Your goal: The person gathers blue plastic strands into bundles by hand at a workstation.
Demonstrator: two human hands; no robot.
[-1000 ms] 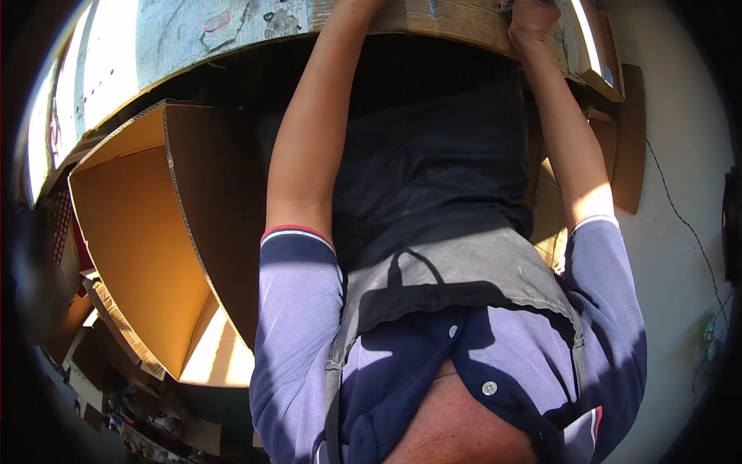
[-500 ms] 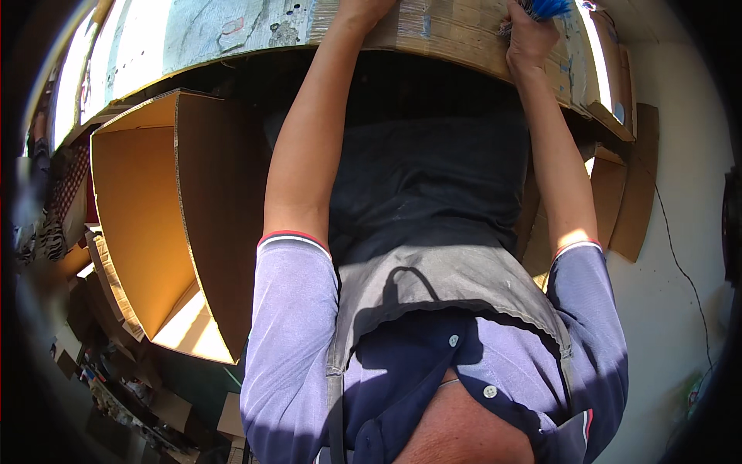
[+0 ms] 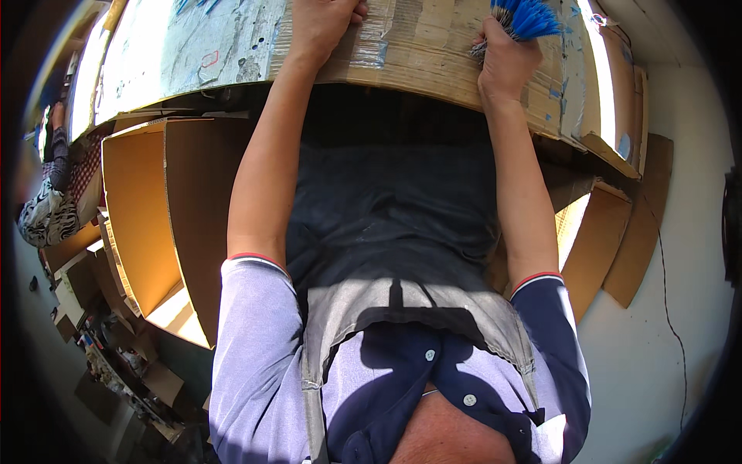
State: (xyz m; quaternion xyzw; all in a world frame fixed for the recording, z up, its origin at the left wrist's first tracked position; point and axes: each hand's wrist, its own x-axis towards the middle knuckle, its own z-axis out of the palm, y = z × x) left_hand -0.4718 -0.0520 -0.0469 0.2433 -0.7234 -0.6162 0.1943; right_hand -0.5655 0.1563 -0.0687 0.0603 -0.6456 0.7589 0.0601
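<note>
My right hand (image 3: 510, 66) is closed round a bunch of thin pieces (image 3: 529, 19) with bright blue upper ends and greyish lower ends; their kind is not clear. It is held over the right part of the cardboard-covered worktable (image 3: 433, 54). My left hand (image 3: 321, 31) is over the table to the left of the bunch, its fingers curled in at the picture's top edge. Whatever those fingers may hold is hidden. A few small blue pieces (image 3: 202, 5) lie on the table's far left.
A large open cardboard box (image 3: 139, 209) stands below the table edge on my left. More cardboard (image 3: 595, 240) leans at my right beside a pale wall (image 3: 657, 340) with a hanging cable. Another person (image 3: 66, 185) is at the far left.
The view has shifted, so the table and both hands appear lower and more to the left. More of the blue-ended bunch shows, still in my right hand. Blue pieces at upper left have come into view.
</note>
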